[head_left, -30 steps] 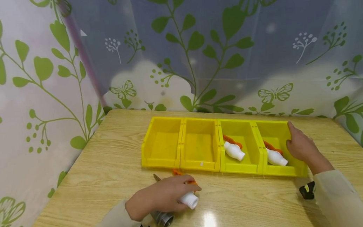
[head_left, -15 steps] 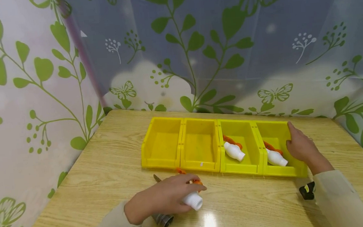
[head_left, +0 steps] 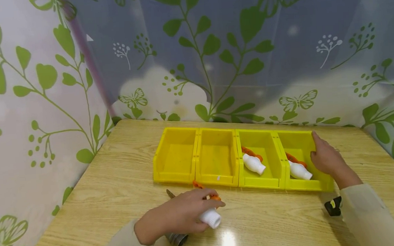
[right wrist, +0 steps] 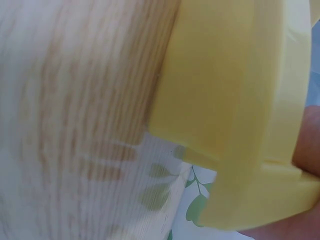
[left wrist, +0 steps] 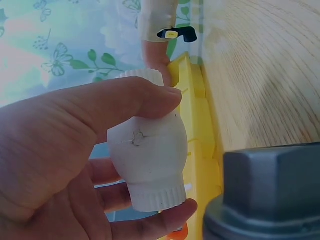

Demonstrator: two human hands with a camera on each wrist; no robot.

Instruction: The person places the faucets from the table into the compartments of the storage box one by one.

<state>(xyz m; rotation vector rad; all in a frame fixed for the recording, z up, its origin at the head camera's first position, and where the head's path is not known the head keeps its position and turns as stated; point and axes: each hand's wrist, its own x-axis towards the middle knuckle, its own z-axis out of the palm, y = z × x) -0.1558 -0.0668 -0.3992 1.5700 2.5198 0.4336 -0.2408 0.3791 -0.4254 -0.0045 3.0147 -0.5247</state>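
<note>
In the head view my left hand [head_left: 179, 212] holds a white plastic ball valve [head_left: 210, 218] with an orange handle [head_left: 216, 198], just above the table before the bins. Close up in the left wrist view, thumb and fingers grip the ball valve [left wrist: 147, 155] by its ribbed ends. A grey metal fitting [head_left: 176, 239] lies beneath that hand, partly hidden; its hexagonal end [left wrist: 272, 192] looms large at the wrist. My right hand [head_left: 328, 160] grips the side wall of the rightmost yellow bin [head_left: 307, 185], thumb inside, other fingers mostly hidden outside.
Several yellow bins stand joined in a row. One white valve [head_left: 254, 164] with an orange handle lies in the third bin [head_left: 260, 183], another white valve [head_left: 300, 170] in the rightmost. A patterned curtain [head_left: 233, 59] hangs behind the wooden table [head_left: 276, 224].
My left hand has shifted slightly to the right with the ball valve, then nearly stopped. The right hand stays on the bin's wall.
</note>
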